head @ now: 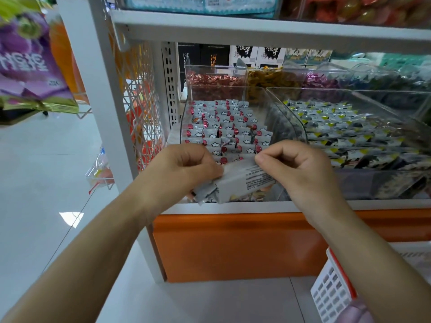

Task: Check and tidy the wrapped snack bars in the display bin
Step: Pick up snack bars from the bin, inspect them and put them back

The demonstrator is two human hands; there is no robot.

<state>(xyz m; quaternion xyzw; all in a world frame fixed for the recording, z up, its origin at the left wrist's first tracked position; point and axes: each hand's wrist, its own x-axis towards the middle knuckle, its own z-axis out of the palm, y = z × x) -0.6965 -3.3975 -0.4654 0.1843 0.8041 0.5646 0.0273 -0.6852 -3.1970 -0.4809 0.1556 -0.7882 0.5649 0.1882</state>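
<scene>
A clear plastic display bin (283,117) on the shelf holds rows of grey wrapped snack bars (221,127) with red dots and white clouds. In front of the bin, a small stack of grey wrapped bars (238,183) is held with its printed back side up. My left hand (184,169) grips the stack's left end. My right hand (300,166) pinches its right top edge between thumb and fingers. Both hands hover just over the bin's front edge.
A second clear bin (396,183) to the right holds grey bars with yellow and black marks. Further bins of red, yellow and purple sweets stand behind. A white shelf board (256,29) hangs above. A white basket (331,290) sits low at the right, hanging bags at the left.
</scene>
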